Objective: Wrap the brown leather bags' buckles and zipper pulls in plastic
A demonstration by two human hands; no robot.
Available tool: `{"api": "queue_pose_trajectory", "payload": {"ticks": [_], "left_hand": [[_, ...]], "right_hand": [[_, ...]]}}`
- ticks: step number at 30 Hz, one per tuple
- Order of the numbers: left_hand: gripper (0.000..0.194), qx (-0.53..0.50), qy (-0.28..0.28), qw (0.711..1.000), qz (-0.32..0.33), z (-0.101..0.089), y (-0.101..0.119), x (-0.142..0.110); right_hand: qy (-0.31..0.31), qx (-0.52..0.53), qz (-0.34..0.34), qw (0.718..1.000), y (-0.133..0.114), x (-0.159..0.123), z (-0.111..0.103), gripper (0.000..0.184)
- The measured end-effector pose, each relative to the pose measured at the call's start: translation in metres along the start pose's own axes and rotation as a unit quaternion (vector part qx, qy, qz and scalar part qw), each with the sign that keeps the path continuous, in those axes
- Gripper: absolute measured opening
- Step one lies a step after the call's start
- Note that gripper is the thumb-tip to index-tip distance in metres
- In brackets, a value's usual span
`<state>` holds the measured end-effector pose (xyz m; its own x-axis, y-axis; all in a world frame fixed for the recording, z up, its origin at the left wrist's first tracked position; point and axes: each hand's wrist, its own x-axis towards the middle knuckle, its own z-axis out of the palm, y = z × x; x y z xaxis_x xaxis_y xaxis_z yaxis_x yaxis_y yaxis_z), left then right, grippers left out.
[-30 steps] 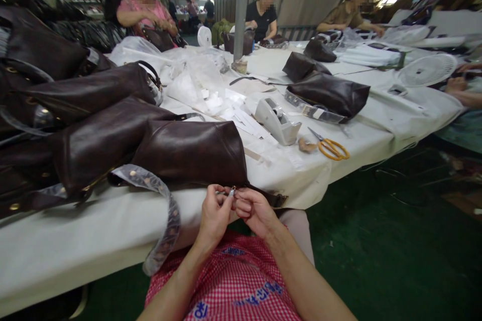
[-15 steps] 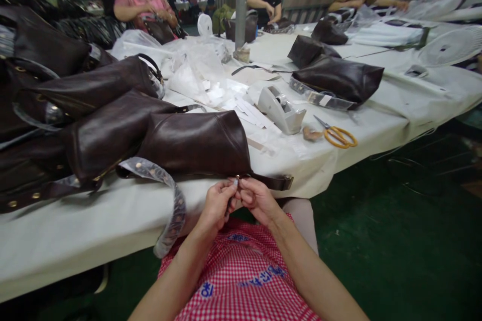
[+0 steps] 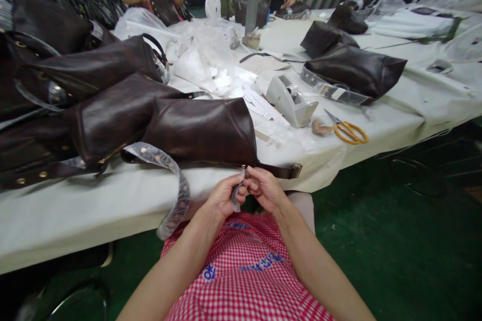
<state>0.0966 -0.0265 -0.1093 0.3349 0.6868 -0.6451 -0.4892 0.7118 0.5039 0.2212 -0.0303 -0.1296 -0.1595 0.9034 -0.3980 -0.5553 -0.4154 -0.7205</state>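
Left hand (image 3: 226, 195) turned slightly since the earlier frame; more of the small wrapped strip (image 3: 236, 199) now shows below its fingers. Your view has also tipped downward, so the worktop (image 3: 113, 210) items sit higher in it.

Fingers: left ones pinch the strip. Right hand (image 3: 265, 188) is curled in at the strip's top end, by a small metal piece (image 3: 243, 166); cannot tell whether its fingers grip the strip, the metal or neither.

Risks (judged): the strip is narrow and its film looks slick, so a loose pinch could let it slip down toward your apron (image 3: 241, 266). Pulling hard at the metal piece could strain its attachment, or drag the brown bag (image 3: 203, 130) over the edge, since it lies right along it. The wrapped strap (image 3: 181, 190) droops off the edge beside your lap; an elbow or forearm could catch it and shift the bag.

Appearance: the bag lies on its side at the near edge of the worktop, dark brown, smooth and glossy, with a seam near its right end. A dark strap with a buckle (image 3: 295, 171) extends to the right. The drooping strap shows round metal studs through clear film. Finer detail at the fingertips is too small to read.
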Motion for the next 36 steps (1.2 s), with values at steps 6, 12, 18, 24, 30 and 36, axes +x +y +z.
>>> {"api": "queue_pose_trajectory", "payload": {"ticks": [6, 12, 18, 24, 30, 36], "left_hand": [[0.02, -0.042, 0.022, 0.993, 0.111, 0.005, -0.023, 0.002], [0.032, 0.054, 0.081, 0.959, 0.268, 0.003, -0.041, 0.008], [0.038, 0.135, 0.08, 0.933, 0.325, -0.006, -0.043, 0.011], [0.034, 0.17, 0.082, 0.925, 0.33, -0.009, -0.042, 0.009], [0.027, 0.201, 0.088, 0.917, 0.333, -0.012, -0.044, 0.007], [0.026, 0.205, 0.076, 0.917, 0.333, -0.013, -0.042, 0.004]], "right_hand": [[-0.007, 0.02, 0.037, 0.999, 0.005, 0.01, -0.012, 0.038], [-0.036, 0.023, 0.057, 0.997, 0.007, 0.012, -0.016, 0.034], [-0.053, 0.064, 0.081, 0.993, 0.0, 0.01, -0.013, 0.032], [-0.04, -0.019, 0.04, 0.998, -0.002, 0.001, -0.007, 0.028], [0.08, -0.484, -0.253, 0.834, -0.016, -0.019, -0.007, 0.018], [-0.019, -0.767, -0.355, 0.534, -0.037, -0.011, -0.007, 0.027]]}}
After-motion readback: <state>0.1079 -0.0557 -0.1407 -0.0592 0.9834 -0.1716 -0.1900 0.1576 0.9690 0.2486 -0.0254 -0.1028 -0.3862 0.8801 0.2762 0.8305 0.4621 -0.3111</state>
